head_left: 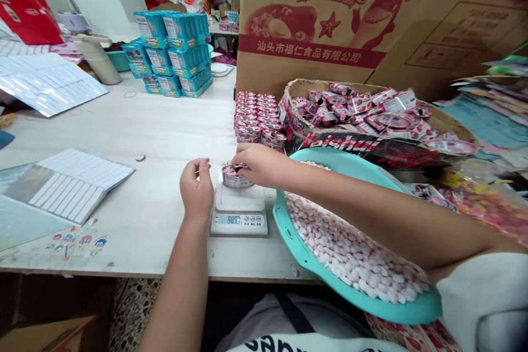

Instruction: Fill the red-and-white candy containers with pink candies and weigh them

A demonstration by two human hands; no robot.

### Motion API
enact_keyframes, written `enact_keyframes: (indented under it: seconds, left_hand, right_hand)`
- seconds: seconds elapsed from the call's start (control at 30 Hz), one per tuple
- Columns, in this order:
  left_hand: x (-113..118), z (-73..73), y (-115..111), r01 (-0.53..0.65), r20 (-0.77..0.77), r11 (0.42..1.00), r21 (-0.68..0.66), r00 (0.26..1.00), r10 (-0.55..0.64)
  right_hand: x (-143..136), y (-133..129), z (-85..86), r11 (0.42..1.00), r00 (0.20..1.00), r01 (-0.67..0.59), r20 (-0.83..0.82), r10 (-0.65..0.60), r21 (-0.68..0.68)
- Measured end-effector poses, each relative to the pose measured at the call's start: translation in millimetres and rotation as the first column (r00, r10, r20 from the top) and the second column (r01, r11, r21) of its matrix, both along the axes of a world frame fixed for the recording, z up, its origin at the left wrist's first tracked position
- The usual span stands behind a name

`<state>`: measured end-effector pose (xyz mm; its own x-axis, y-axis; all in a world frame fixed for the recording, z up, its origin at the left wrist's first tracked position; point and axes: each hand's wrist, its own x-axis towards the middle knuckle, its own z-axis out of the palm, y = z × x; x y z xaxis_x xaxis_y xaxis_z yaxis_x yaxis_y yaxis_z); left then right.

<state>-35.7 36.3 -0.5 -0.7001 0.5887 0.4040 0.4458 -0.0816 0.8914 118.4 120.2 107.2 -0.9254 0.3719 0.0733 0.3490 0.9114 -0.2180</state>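
A small kitchen scale (pixel 240 204) sits near the table's front edge, its display lit and reading 88.5. On its plate rests a pink and white printed candy box (pixel 233 177) with a dark opening on top. My right hand (pixel 262 164) reaches in from the right, its fingers closed together at the opening; what they pinch is hidden. Just left of the scale, my left hand (pixel 197 187) is raised with curled fingers, touching neither box nor scale. Under my right forearm, a turquoise basin (pixel 292 236) holds many small pale pink candies (pixel 350 253).
Matching pink boxes (pixel 258 115) stand stacked behind the scale. An open carton (pixel 350 143) of loose pink packs is at right, before a large cardboard box (pixel 313 22). Blue caramel packs (pixel 173 55) are piled further back. An open notebook (pixel 78 181) lies left.
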Motion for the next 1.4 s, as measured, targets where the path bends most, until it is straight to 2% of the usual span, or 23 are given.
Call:
enact_keyframes:
  seconds: [0.1, 0.17, 0.23, 0.33, 0.43, 0.5, 0.57, 0.73, 1.03, 1.13, 1.27, 1.33, 1.4]
  left_hand:
    - [-0.7, 0.6, -0.2, -0.015, 0.011, 1.000, 0.001, 1.000, 0.015]
    - [-1.5, 1.3, -0.7, -0.021, 0.019, 1.000, 0.002, 1.000, 0.021]
    - [-2.5, 2.3, -1.4, -0.026, 0.027, 1.000, 0.011, 0.999, 0.026]
    - [-3.5, 4.6, -2.7, -0.050, 0.068, 0.998, 0.038, 0.997, 0.047]
    - [-2.9, 7.0, -3.3, -0.078, 0.119, 0.996, 0.046, 0.990, 0.072]
    - [-1.6, 7.4, -2.7, -0.085, 0.125, 0.996, 0.037, 0.989, 0.080]
    - [0.1, 6.6, -1.3, -0.079, 0.111, 0.997, 0.021, 0.991, 0.076]
    - [3.3, 2.9, 2.4, -0.052, 0.082, 0.998, -0.023, 0.995, 0.054]
    - [-0.8, -2.1, 5.3, -0.056, 0.078, 0.998, -0.034, 0.995, 0.059]
    - [-1.8, -4.0, 4.3, 0.019, 0.064, 1.000, -0.022, 0.998, -0.018]
    - [-0.3, -5.4, 1.7, 0.237, -0.014, 0.970, -0.059, 0.971, -0.238]
    - [1.2, -5.1, 0.9, 0.254, -0.056, 0.962, -0.100, 0.964, -0.260]
    - [2.2, -4.1, 0.3, 0.216, -0.072, 0.968, -0.126, 0.971, -0.226]
  right_hand:
    - [20.9, -13.4, 14.9, 0.995, 0.997, 0.067, 0.041, -0.070, 0.076]
    - [50.1, -22.5, 26.6, 0.979, 0.977, 0.160, 0.119, -0.175, 0.124]
    - [88.4, -28.5, 32.6, 0.956, 0.938, 0.279, 0.188, -0.292, 0.094]
    - [145.0, -30.8, 21.4, 0.911, 0.891, 0.413, 0.220, -0.398, -0.023]
    - [177.8, -30.6, -4.7, 0.856, 0.893, 0.428, 0.282, -0.351, -0.290]
    - [184.1, -30.5, -17.6, 0.829, 0.903, 0.424, 0.247, -0.353, -0.366]
    - [183.4, -29.2, -21.6, 0.822, 0.911, 0.411, 0.193, -0.364, -0.393]
    - [179.3, -19.9, -11.4, 0.777, 0.921, 0.388, 0.172, -0.350, -0.495]
    - [183.1, -20.2, -11.8, 0.786, 0.902, 0.433, 0.222, -0.371, -0.441]
    - [184.2, -21.1, -12.8, 0.797, 0.902, 0.431, 0.215, -0.374, -0.424]
    - [186.4, -21.1, -14.0, 0.804, 0.908, 0.419, 0.175, -0.381, -0.422]
    - [186.6, -20.6, -14.6, 0.793, 0.904, 0.426, 0.161, -0.396, -0.436]
    - [186.7, -19.9, -16.4, 0.772, 0.896, 0.440, 0.167, -0.412, -0.458]
